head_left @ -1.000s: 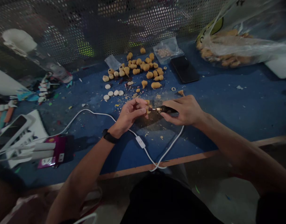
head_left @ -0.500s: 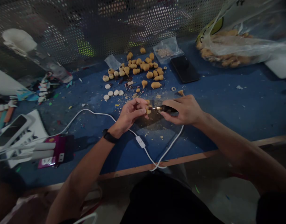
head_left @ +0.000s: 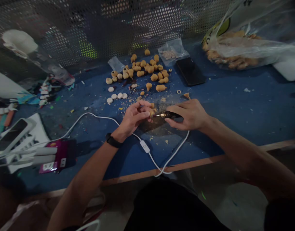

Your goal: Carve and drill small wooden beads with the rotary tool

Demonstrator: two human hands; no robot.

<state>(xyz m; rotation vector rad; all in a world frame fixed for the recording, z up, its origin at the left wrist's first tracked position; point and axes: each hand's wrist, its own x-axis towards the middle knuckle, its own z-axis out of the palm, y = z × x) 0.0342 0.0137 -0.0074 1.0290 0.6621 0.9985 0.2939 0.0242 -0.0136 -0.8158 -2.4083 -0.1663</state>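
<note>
My left hand is closed around a small tan gourd, pinched between thumb and fingers and partly hidden by them. My right hand grips a black handheld rotary tool with a shiny metal collar. Its dark bit points left and meets the gourd's side; whether it has entered the gourd I cannot tell. From below my right hand a white cord loops to an inline switch. Beyond both hands, several more small gourds lie in a cluster, some cut open.
White discs lie left of the gourds. A black phone and a small clear bag rest behind. At the back right is a big plastic bag of gourds. A purple box sits left; perforated metal stands behind.
The tool and my right hand have shifted slightly down and left, and the bit now meets the gourd lower. The gourd has turned a little in my left hand.
</note>
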